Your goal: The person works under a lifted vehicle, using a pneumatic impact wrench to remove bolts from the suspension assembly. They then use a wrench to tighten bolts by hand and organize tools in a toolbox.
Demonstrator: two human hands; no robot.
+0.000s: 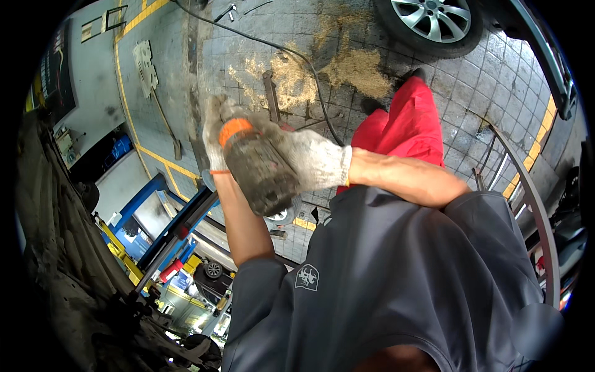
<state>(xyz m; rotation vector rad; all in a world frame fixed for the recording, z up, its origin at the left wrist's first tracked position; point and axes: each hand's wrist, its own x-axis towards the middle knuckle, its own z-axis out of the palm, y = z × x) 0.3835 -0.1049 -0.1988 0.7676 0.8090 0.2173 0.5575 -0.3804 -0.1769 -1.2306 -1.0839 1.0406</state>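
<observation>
I hold a grimy dark cylindrical object [260,173] with an orange band in both gloved hands, slightly blurred. My left hand [215,121] grips its upper end, the fingers smudged by motion and partly behind it. My right hand [313,155], in a dirty white knit glove, is closed round its right side. Below the object are the tiled floor [229,37] and a black hose [310,68] lying across it.
A car wheel [427,18] is at upper right. A vehicle's dark underside [56,260] fills the left edge, near a blue lift frame [145,192]. Sawdust patches [353,65], a long-handled tool [162,118] and a metal rail [536,217] surround me.
</observation>
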